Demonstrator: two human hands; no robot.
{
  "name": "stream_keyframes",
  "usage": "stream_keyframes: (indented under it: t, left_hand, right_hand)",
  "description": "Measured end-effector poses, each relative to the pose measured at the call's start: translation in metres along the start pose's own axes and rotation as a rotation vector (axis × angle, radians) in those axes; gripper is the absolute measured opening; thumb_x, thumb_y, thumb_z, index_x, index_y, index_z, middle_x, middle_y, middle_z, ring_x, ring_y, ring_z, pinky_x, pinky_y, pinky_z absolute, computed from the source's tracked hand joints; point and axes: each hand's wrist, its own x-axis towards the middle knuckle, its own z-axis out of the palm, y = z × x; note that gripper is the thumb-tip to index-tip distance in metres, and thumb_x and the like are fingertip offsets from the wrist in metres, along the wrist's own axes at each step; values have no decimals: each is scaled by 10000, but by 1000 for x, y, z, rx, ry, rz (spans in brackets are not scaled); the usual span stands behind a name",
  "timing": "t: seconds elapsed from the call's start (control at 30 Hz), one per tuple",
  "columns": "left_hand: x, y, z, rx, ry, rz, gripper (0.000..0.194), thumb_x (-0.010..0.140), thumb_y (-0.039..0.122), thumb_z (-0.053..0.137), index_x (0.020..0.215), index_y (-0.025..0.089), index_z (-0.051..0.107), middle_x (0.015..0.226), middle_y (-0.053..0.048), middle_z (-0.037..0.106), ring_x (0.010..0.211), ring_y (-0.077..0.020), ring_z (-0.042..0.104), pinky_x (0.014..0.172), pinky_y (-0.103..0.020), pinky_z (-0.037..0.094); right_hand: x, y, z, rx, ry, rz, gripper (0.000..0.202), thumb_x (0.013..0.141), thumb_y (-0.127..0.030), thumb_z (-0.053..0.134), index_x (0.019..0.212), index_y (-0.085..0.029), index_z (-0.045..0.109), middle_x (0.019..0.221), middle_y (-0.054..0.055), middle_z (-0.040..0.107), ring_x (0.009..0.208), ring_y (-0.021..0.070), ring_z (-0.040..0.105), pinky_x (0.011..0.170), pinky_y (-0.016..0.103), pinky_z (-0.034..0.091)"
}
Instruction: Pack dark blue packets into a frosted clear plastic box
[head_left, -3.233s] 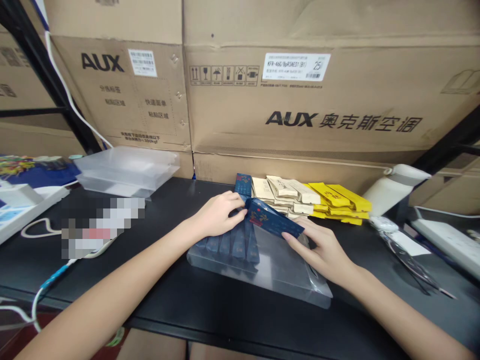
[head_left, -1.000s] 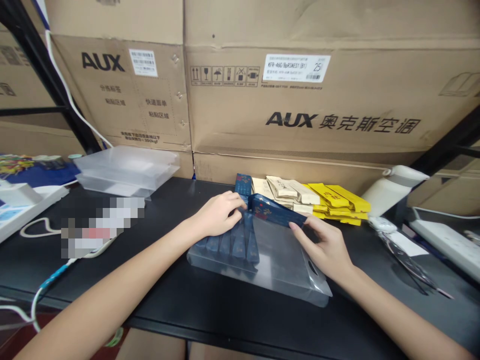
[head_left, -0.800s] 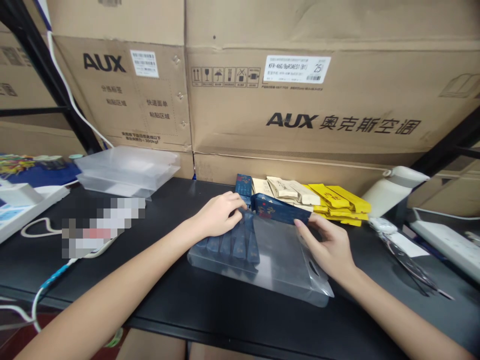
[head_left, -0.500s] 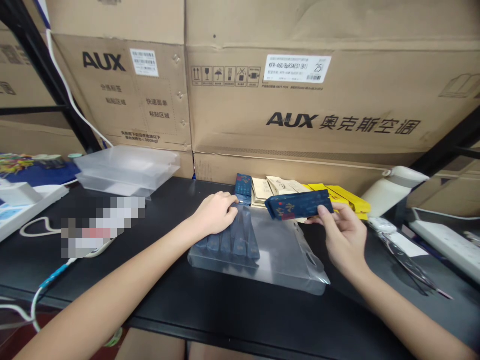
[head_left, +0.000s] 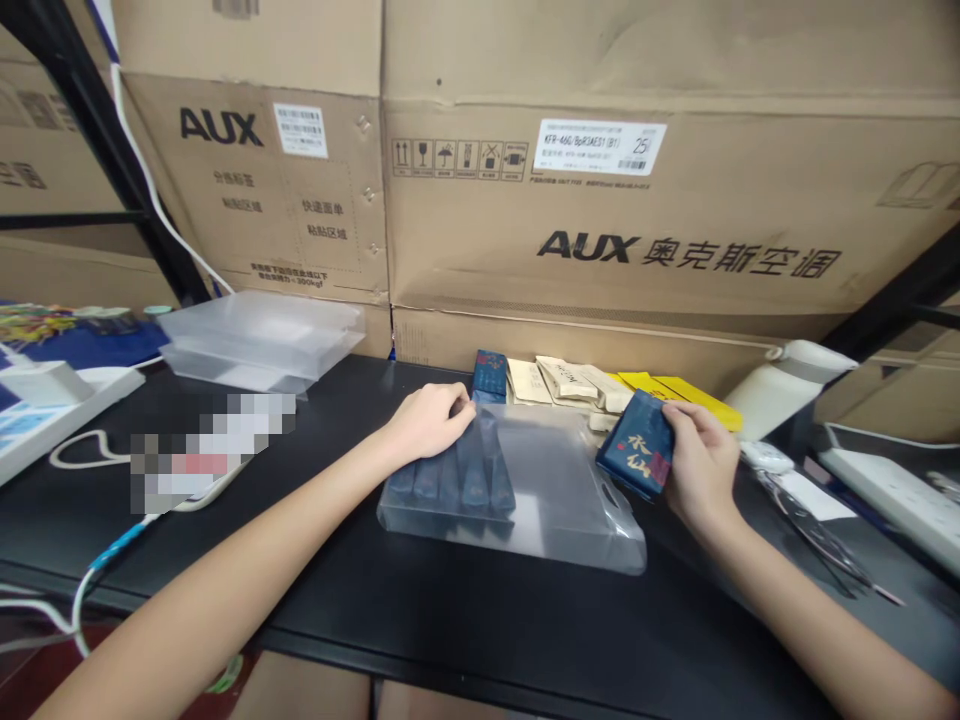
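Observation:
A clear plastic box (head_left: 555,540) lies flat on the dark table, a handle-like cut-out at its right end. Several dark blue packets (head_left: 442,475) rest side by side in its left part. My left hand (head_left: 435,420) is at the box's upper left edge, thumb and fingers closed on that edge; the fingertips are partly hidden. Beyond the right end of the box, my right hand (head_left: 701,460) grips a blue packet (head_left: 634,445) with gold characters and a dark red patch, held tilted; whether it is more than one packet I cannot tell.
Behind the box stand blue packets (head_left: 490,372), beige packets (head_left: 566,380) and yellow packets (head_left: 701,398). A white bottle (head_left: 784,390) leans at right, near glasses (head_left: 817,520) and a power strip (head_left: 892,490). Clear trays (head_left: 262,340) and a phone (head_left: 217,455) lie left. Large cartons (head_left: 465,240) wall the back.
My right hand has turned the blue packet from level to steeply tilted, its printed face now toward me, and lowered it slightly to the right. My left hand stays at the box edge.

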Motion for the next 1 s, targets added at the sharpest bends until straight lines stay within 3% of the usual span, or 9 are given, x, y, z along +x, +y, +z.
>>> stream_keyframes:
  t: [0.2,0.37,0.7,0.8,0.9,1.0]
  left_hand:
    - [2,-6,-1,42,29,-76,233,916,302,425,832,194,612,934,-73,722,897,-259,685,774,-360,510]
    - [2,-5,-1,79,12,-90,243,938,308,380,846,199,576,952,-78,715,888,-263,685,754,-366,506]
    - [2,-4,-1,95,-5,-119,270,950,329,334,881,199,560,995,-87,704,925,-278,674,780,-372,493]
    - [2,-4,-1,89,-8,-127,267,947,333,335,878,203,558,1006,-81,704,931,-279,672,776,-370,492]
    - [2,-5,0,89,-5,-124,268,947,330,332,876,203,557,998,-79,705,929,-280,671,782,-375,488]
    - [2,-5,0,92,-6,-118,266,945,324,335,875,200,560,1001,-81,705,930,-281,671,780,-376,489]
  right_hand:
    - [7,5,-4,-16,10,58,109,660,-301,698,675,-195,674,696,18,652,641,177,572,580,302,466]
    - [14,14,-8,-97,-128,157,78,638,-295,694,607,-228,670,617,21,653,547,201,552,478,326,447]
    - [12,6,-6,-221,-260,115,148,659,-349,689,633,-209,650,630,4,642,581,169,564,500,268,435]
    - [2,-1,-3,-251,-409,185,211,677,-398,715,686,-197,652,504,-29,567,417,123,490,387,236,356]
    - [-3,-9,-3,-206,-716,408,333,688,-490,747,767,-191,624,388,-83,460,280,66,352,303,188,214]
    - [-1,-18,-4,-137,-881,552,411,641,-503,814,774,-171,610,454,-42,573,327,58,451,323,154,310]
